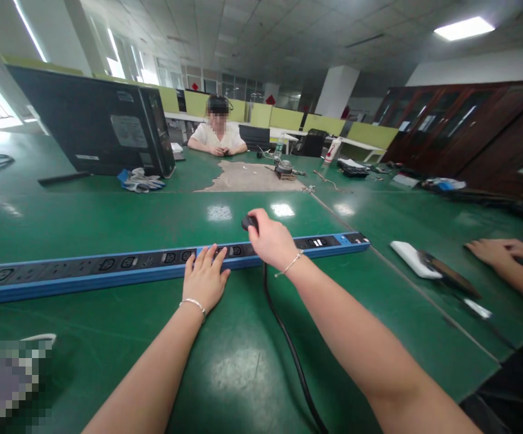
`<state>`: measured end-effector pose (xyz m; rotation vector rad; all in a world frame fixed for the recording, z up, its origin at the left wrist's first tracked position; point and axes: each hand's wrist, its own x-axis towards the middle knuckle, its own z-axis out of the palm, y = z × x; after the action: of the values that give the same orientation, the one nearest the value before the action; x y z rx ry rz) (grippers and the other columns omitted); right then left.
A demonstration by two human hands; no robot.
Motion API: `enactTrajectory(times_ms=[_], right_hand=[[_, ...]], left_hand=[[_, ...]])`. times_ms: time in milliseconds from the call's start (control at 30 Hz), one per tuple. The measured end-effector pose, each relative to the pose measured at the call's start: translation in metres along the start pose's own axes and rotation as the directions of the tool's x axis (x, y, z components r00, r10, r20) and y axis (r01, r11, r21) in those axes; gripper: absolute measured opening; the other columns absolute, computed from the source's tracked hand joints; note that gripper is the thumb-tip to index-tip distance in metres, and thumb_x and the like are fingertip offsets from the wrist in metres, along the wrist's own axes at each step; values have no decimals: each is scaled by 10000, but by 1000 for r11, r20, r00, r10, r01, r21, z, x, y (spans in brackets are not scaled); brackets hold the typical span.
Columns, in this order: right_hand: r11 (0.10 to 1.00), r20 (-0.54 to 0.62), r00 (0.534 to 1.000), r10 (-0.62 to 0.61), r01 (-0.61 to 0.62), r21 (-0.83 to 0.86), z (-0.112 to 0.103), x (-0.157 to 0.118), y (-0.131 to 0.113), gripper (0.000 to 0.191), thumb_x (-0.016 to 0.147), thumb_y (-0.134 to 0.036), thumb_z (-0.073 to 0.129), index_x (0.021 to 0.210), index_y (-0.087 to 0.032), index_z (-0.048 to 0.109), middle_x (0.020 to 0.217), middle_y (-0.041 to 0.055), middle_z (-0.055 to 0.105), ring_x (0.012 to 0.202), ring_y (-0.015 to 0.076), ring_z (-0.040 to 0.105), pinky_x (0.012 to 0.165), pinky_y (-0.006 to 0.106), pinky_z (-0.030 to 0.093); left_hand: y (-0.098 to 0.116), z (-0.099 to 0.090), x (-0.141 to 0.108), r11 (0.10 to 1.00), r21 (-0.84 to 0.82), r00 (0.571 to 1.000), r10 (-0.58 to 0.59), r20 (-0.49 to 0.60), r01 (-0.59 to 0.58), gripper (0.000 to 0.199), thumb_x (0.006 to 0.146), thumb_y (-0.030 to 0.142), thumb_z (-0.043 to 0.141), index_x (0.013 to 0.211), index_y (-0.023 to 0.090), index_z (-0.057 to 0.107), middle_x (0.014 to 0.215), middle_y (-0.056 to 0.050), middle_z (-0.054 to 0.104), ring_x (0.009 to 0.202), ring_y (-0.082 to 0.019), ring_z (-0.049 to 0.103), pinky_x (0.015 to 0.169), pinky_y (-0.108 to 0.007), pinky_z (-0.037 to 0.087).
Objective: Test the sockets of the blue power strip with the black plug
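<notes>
A long blue and black power strip [148, 261] with a row of sockets lies across the green table. My left hand [206, 274] rests on it near the middle, fingers spread over its top face. Just above the strip, my right hand [273, 240] is closed around a black power plug [249, 222], whose far end sticks out past the fingers. From below that hand a black cable [288, 340] runs down over the table toward me. The plug's prongs are hidden by my hand.
A black computer case [94, 123] stands at the back left, with gloves [140, 180] beside it. A person [219, 135] sits across the table. At the right are another person's hands [496, 250], a white object [415, 259] and a dark flat object [450, 273].
</notes>
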<state>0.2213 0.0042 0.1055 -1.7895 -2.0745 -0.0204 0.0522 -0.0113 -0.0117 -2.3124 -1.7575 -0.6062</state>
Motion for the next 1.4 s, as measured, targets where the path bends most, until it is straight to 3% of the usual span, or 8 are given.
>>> enactTrajectory(times_ms=[67,200,300,900,1067,1133,1233,1400], right_hand=[[994,33,997,70,-72,78,-11,8,31,438,902,-277,394,1327,-179,348,1001,82,671,847,196,643,784,311,458],[922,48,920,388,-387,-35,-16,9,111,324,914,-301,377,1124,-125,550,1089,124,645,981,194,605,814,272,434],[893,123,890,439,-418,-167,-10,-1,146,330,908,-367,401,1039,-133,594,1047,129,660,984,205,608,809,268,423],[858,188,853,487,-428,-282,22,-17,128,363,932,-341,284,1174,-92,391,990,210,651,948,283,632,788,377,443],[870,120,875,468,-433,-236,-8,-6,133,352,931,-353,307,1133,-95,435,1008,197,649,975,275,617,809,344,427],[869,14,888,460,-447,-215,-30,-2,146,377,932,-386,296,1130,-104,449,1030,191,643,980,266,610,803,328,424],[853,0,874,486,-475,-218,-57,-2,177,361,919,-393,324,1067,-120,508,1047,177,641,986,252,598,784,299,422],[814,55,832,551,-522,-255,-60,-16,222,362,916,-377,329,1043,-113,541,1060,180,636,991,242,595,772,281,414]], left_hand=[[-1,0,0,1000,-15,1000,8,5,-8,491,867,371,422,1343,252,435,1425,-65,422,1312,-251,353,1083,-459,207],[-1,3,-1,999,-38,1000,-5,-26,4,481,862,363,430,1329,251,452,1418,-69,431,1307,-254,360,1088,-458,193],[0,6,-1,998,-55,998,-23,-56,20,469,862,359,429,1317,250,467,1410,-72,440,1305,-258,357,1089,-463,181],[-1,4,-1,1000,-27,999,-7,-49,6,472,880,376,380,1322,233,459,1396,-85,453,1294,-259,368,1080,-462,189],[-2,5,0,999,-51,998,-20,-55,18,458,902,346,305,1320,248,466,1394,-78,459,1298,-247,365,1074,-458,199],[-2,6,1,999,-46,998,-16,-57,13,457,905,337,294,1318,250,469,1393,-77,460,1296,-245,368,1074,-455,199],[-2,6,1,1000,-23,998,-18,-53,17,454,904,347,300,1315,256,469,1388,-73,465,1284,-249,384,1071,-456,204],[-1,5,1,1000,8,999,-18,-47,18,453,892,365,336,1314,267,468,1387,-61,467,1283,-243,384,1070,-452,210]])
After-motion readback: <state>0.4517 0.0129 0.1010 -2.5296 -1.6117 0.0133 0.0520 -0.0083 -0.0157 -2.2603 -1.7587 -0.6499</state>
